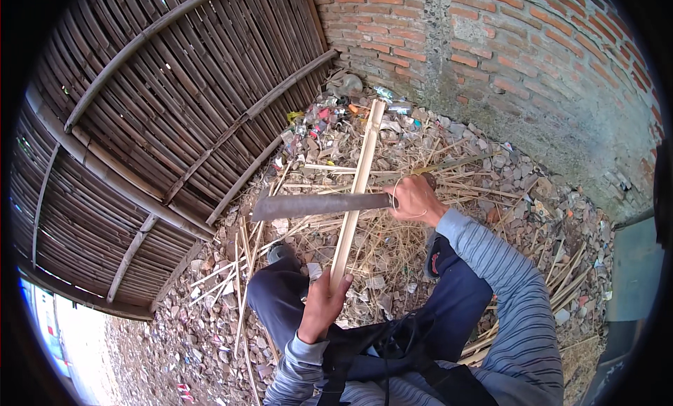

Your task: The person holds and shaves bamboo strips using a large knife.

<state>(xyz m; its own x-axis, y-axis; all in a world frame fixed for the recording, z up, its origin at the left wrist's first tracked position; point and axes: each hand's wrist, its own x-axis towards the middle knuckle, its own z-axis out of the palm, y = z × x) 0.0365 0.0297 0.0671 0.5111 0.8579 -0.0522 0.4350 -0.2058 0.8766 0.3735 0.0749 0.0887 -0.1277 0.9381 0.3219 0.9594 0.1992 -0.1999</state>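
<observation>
My left hand (324, 304) is closed around the near end of a long, pale split bamboo strip (364, 157), which slants away from me toward the wall corner. In my right hand (415, 201) is the handle of a machete, its fingers wrapped round it. The wide, dark machete blade (301, 206) points left and crosses over the bamboo strip near its middle. From this angle I cannot tell whether the edge touches the strip. A thin, pale curl of fibre shows by my right fingers.
Bamboo slivers (515, 192) and shavings (382, 259) litter the stony ground (175, 343) around my feet. A bamboo-slat fence (175, 76) rises on the left, a brick wall (505, 62) at the far right. Bottles (392, 101) and rubbish lie in their corner. At right stands a grey-green panel (634, 266).
</observation>
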